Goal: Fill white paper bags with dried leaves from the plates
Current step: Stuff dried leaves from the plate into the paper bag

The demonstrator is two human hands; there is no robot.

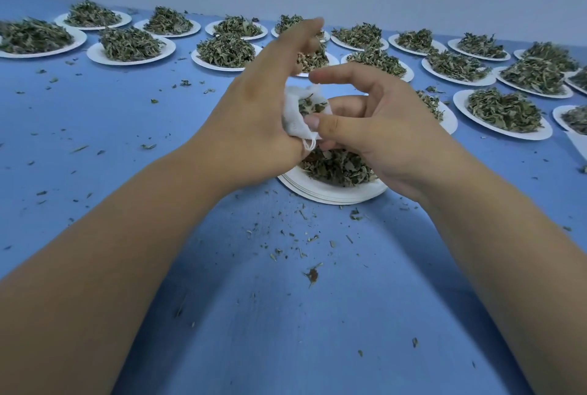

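Fingers (pixel 301 39) of left hand (pixel 254 102) stretched up and away, tips blurred. White bag (pixel 293 117) tucked against its palm; grip seemingly by thumb, mostly hidden behind hand. Right hand (pixel 381 128) curled: thumb pressed on bag's near edge, fingers bent behind it, pinching mouth. Mouth open, dried leaves (pixel 313 107) inside; drawstring (pixel 309 144) hung below. Bag held above near stack of plates (pixel 333 196) bearing leaf pile (pixel 336 169). Heaped plates (pixel 130 48) in far rows on blue table (pixel 222 299); crumbs scattered.
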